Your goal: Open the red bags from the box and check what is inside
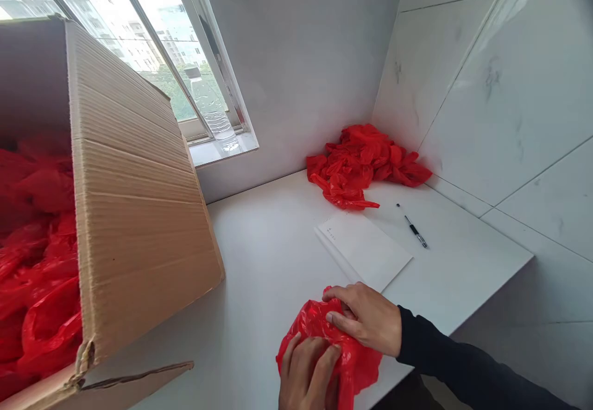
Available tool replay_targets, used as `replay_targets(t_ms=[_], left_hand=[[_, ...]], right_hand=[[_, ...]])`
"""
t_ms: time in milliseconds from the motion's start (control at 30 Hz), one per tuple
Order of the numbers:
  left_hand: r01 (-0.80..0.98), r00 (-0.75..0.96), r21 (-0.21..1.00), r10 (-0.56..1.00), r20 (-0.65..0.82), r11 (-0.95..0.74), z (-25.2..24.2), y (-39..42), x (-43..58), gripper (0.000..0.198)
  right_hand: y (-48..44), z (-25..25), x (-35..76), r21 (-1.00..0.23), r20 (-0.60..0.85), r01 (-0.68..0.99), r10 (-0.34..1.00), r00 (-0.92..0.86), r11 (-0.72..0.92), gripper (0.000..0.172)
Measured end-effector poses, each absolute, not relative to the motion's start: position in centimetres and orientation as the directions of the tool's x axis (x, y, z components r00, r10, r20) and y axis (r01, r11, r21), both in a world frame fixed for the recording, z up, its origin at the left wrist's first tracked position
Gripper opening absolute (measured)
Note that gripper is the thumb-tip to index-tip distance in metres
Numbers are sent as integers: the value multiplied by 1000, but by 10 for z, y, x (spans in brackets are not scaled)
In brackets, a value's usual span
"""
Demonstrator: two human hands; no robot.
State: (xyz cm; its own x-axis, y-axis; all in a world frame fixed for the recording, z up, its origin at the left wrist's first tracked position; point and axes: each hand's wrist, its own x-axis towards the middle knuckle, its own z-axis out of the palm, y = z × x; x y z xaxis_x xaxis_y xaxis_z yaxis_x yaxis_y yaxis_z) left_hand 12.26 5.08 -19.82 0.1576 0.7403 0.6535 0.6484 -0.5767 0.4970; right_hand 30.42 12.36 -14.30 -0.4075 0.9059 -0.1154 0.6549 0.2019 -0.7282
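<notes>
A crumpled red plastic bag (315, 320) lies at the front edge of the white table, under both hands. My left hand (308, 370) is on its near left part, fingers curled and pressed into the plastic. My right hand (364, 317) grips the upper right part, thumb and fingers closing on the film. Part of the bag hangs toward the table's edge. Beyond the hands lies a white paper pad (365, 246), and to its right is a black pen (416, 232) with its small cap apart from it.
A large cardboard box (143, 212) on the left holds many red bags (50, 311). More red bags (356, 163) are heaped in the table's back corner against the walls. A clear bottle (213, 113) stands on the window sill. The white table (259, 243) ends at the lower right.
</notes>
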Motion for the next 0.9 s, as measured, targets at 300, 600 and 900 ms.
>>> replay_targets(t_ms=[300, 600, 900], left_hand=[[284, -432, 950, 902, 3, 133, -146, 34, 94, 33], [318, -210, 948, 975, 79, -8, -125, 36, 109, 23], [-232, -414, 964, 883, -222, 133, -110, 34, 103, 40]], right_hand=[[125, -122, 347, -908, -82, 419, 986, -147, -13, 46], [96, -108, 338, -901, 126, 279, 816, -564, 331, 78], [87, -109, 343, -957, 205, 80, 846, -492, 278, 20]])
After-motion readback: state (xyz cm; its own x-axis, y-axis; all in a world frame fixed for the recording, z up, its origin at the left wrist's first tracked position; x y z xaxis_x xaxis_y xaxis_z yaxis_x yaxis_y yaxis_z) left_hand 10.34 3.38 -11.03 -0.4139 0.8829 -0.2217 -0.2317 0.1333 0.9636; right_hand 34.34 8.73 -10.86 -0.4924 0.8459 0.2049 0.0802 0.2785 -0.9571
